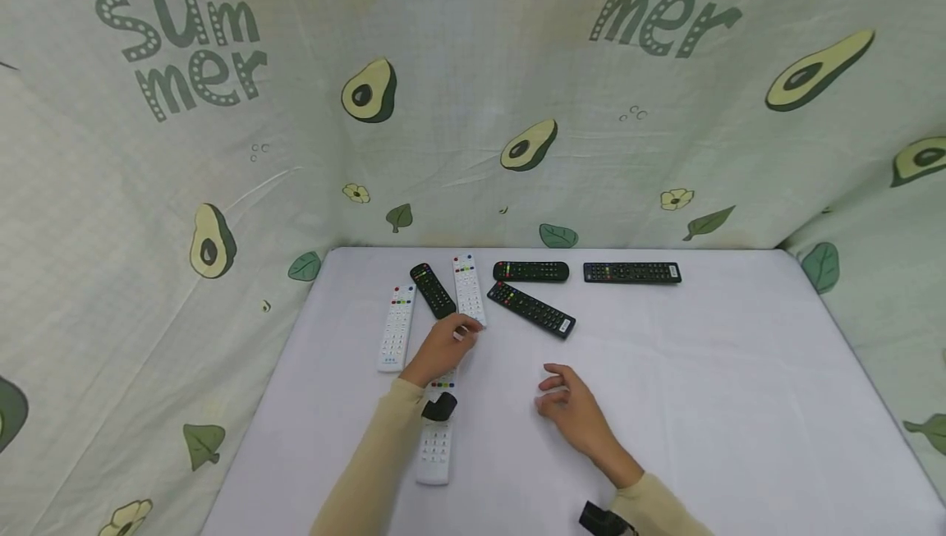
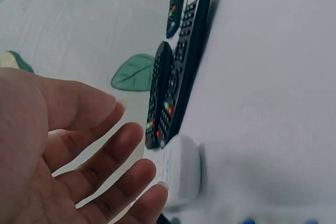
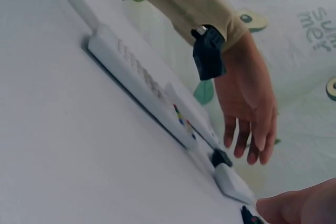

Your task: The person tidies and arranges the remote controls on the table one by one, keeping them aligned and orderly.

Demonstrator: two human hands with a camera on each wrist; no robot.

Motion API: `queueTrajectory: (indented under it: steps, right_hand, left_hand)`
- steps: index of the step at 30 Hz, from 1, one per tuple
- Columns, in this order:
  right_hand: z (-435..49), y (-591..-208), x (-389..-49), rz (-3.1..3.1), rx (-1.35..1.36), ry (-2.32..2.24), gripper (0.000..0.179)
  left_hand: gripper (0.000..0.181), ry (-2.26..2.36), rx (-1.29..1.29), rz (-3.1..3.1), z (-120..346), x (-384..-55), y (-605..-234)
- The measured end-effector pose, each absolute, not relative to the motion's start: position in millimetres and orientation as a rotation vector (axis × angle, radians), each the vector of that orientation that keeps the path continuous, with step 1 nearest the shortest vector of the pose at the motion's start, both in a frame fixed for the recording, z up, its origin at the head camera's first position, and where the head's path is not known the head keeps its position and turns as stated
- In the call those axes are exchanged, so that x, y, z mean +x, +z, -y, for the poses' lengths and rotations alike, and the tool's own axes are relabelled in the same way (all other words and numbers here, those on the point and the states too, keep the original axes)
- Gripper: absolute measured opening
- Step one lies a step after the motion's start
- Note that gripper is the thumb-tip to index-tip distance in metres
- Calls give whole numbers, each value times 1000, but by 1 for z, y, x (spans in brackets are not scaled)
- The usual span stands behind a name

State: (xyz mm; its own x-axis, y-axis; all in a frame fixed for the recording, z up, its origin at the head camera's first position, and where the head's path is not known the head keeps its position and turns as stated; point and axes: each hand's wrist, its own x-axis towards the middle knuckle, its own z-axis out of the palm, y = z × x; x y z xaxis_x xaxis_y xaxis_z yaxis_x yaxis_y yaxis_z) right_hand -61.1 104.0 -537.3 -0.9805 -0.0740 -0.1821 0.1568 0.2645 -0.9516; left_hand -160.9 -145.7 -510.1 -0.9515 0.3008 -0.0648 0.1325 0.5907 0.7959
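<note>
Nearest, the right hand (image 1: 572,414) hangs right of centre, fingers loosely bent, holding nothing. Farther left, the left hand (image 1: 442,349) is at the near end of a white remote (image 1: 467,283), probably light, stiff, slick, best gripped across its sides. The left wrist view shows these fingers parted and empty, unclear from the head.

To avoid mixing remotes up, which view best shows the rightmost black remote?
The head view shows the rightmost black remote whole, buttons up. The left wrist view crops it at the top edge; the right wrist view doesn't show it.
</note>
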Motion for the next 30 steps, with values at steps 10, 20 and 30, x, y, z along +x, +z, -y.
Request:
queueTrajectory:
  steps: [10, 20, 30]
  right_hand:
    - [-139, -536, -96, -2447, 216, -1751, 57]
    - [-149, -539, -124, -2494, 294, -1733, 57]
    - [-149, -543, -142, -2542, 307, -1698, 59]
  left_hand:
    - [31, 1441, 201, -2602, 114, -175, -513]
    - [47, 1619, -17, -2545, 92, -193, -521]
    - [55, 1709, -57, -2462, 81, -206, -522]
